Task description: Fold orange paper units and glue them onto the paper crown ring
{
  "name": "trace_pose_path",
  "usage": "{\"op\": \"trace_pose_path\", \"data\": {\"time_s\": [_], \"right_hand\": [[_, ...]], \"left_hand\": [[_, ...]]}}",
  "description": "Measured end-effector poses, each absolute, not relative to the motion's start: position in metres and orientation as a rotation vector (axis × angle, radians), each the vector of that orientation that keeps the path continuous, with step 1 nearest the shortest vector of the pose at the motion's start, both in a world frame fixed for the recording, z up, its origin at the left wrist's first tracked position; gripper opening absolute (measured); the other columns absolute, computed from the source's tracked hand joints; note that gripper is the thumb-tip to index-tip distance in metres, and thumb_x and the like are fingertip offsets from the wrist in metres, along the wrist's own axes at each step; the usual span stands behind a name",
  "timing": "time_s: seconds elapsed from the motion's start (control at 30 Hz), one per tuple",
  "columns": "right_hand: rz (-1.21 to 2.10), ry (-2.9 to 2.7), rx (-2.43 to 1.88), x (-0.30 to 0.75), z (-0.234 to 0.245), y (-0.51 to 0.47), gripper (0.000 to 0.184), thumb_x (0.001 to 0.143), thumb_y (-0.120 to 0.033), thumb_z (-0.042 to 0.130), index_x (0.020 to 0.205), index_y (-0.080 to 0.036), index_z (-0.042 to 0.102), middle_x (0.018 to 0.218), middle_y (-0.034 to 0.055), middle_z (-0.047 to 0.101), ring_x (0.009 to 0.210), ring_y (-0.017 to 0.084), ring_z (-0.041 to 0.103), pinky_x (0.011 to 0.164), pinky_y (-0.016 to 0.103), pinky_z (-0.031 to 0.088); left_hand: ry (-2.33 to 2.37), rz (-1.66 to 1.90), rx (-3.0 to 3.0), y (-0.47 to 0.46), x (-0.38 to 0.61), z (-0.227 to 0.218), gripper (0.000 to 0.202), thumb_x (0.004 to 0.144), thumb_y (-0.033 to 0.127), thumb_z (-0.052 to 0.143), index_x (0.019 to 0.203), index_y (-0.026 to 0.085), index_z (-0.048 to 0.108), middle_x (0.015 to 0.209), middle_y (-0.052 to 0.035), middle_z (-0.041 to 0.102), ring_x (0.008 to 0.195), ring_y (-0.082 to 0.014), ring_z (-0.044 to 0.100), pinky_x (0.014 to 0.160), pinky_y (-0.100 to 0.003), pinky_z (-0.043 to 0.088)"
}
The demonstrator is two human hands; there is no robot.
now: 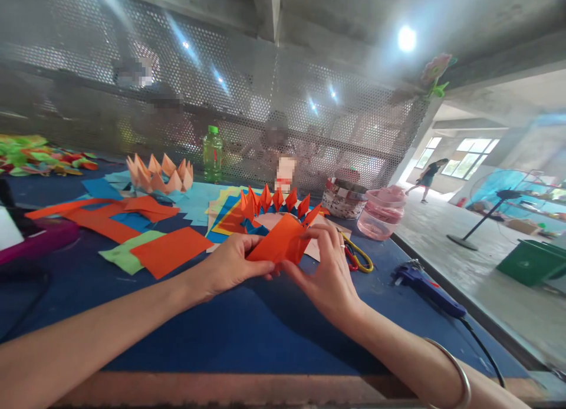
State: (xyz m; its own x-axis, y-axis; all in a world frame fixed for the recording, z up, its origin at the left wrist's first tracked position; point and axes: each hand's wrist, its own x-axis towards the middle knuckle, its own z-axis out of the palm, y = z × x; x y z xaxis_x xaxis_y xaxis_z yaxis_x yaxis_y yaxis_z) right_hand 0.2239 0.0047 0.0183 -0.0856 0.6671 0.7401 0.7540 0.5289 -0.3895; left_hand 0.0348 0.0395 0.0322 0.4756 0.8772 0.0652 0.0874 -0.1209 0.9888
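Note:
Between both hands, just above the blue tabletop, I hold a sheet of orange paper (279,242). My left hand (241,257) pinches its lower left edge between thumb and fingers. On the other side my right hand (327,267) grips the right part, thumb at the bottom edge and fingers bent over the top. Behind the sheet stands a ring of folded orange and blue paper points (265,198), partly hidden by it. Scissors with yellow and red handles (363,259) lie just beyond my right hand. Orange sheets (172,251) and a light green sheet (126,253) lie left of my left hand.
A peach paper ring (161,176) and a green bottle (213,155) stand at the back. To the right are a woven basket (342,198), a pink jar (380,214) and a blue glue gun (431,292) with its cord. A person (428,176) walks in the background.

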Motion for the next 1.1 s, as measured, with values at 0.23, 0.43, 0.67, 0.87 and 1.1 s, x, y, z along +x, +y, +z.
{"op": "trace_pose_path", "data": {"time_s": [0.23, 0.43, 0.67, 0.87, 1.1], "right_hand": [[0.441, -1.742, -1.198, 0.2241, 0.0149, 0.0123, 0.035, 0.078, -0.038, 0.068, 0.107, -0.018, 0.063, 0.099, 0.0077, 0.070, 0.091, 0.024, 0.063, 0.079, 0.036, 0.049], [0.784, -1.757, -0.996, 0.2228, 0.0146, 0.0134, 0.023, 0.086, -0.035, 0.062, 0.077, -0.018, 0.073, 0.078, 0.0026, 0.074, 0.076, 0.020, 0.066, 0.075, 0.030, 0.050], [0.688, -1.778, -0.990, 0.2221, 0.0170, 0.0090, 0.021, 0.088, -0.030, 0.059, 0.076, -0.019, 0.072, 0.084, 0.0033, 0.074, 0.081, 0.020, 0.066, 0.080, 0.032, 0.050], [0.529, -1.823, -1.040, 0.2227, 0.0148, 0.0084, 0.020, 0.087, -0.030, 0.060, 0.074, -0.018, 0.069, 0.076, 0.0029, 0.070, 0.076, 0.019, 0.061, 0.076, 0.030, 0.049], [0.467, -1.836, -1.050, 0.2227, 0.0164, 0.0073, 0.022, 0.086, -0.032, 0.060, 0.070, -0.018, 0.067, 0.072, 0.0026, 0.068, 0.072, 0.018, 0.060, 0.073, 0.030, 0.049]], "left_hand": [[0.914, 0.843, 1.622, 0.0363, 0.0313, 0.0362, 0.019, 0.066, 0.028, 0.075, 0.080, 0.015, 0.070, 0.069, -0.0006, 0.073, 0.067, -0.0176, 0.068, 0.067, -0.029, 0.052], [0.901, 0.813, 1.661, 0.0383, 0.0297, 0.0314, 0.021, 0.068, 0.031, 0.075, 0.082, 0.016, 0.069, 0.068, -0.0002, 0.072, 0.067, -0.0178, 0.068, 0.066, -0.028, 0.050], [0.897, 0.819, 1.634, 0.0368, 0.0313, 0.0341, 0.022, 0.067, 0.029, 0.075, 0.084, 0.016, 0.069, 0.070, -0.0002, 0.072, 0.065, -0.0166, 0.066, 0.067, -0.028, 0.051], [0.828, 0.779, 1.615, 0.0361, 0.0336, 0.0325, 0.019, 0.067, 0.028, 0.075, 0.081, 0.017, 0.069, 0.068, 0.0013, 0.070, 0.063, -0.0149, 0.063, 0.064, -0.026, 0.051], [0.863, 0.712, 1.697, 0.0346, 0.0336, 0.0311, 0.020, 0.072, 0.037, 0.071, 0.069, 0.018, 0.064, 0.058, 0.0038, 0.061, 0.053, -0.0115, 0.055, 0.052, -0.023, 0.045]]}}
